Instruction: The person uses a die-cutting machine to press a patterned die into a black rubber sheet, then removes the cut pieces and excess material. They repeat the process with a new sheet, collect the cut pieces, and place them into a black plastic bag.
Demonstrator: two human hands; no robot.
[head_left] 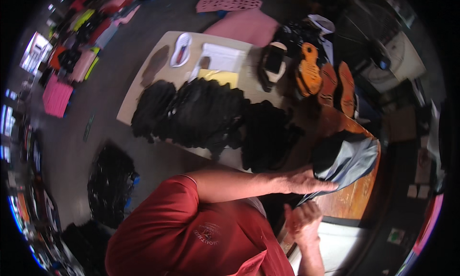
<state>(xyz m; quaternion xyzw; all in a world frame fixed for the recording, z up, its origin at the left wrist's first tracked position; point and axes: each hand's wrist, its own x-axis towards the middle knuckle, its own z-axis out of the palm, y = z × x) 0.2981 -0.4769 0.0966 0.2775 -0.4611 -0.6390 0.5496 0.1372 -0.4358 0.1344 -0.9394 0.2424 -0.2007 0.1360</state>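
Observation:
A black and grey shiny sheet (pixel 352 158), folded and creased, lies over the wooden tabletop (pixel 352 199) on the right. My left hand (pixel 306 181) reaches across to its near edge, fingers stretched along the material and close together. The thumb is hidden, but the sheet appears pinched there. Just below, my right hand (pixel 304 222) has its fingers curled in and its thumb raised, close to a thin trailing edge of the sheet. What those fingers hold, if anything, cannot be made out.
Black piles (pixel 206 113) cover the near part of a pale table (pixel 136 96). Shoe soles, including an orange sole (pixel 310 67), stand toward its right end. A fan (pixel 378 60) is at far right. A black plastic bag (pixel 112 185) sits on the floor at left.

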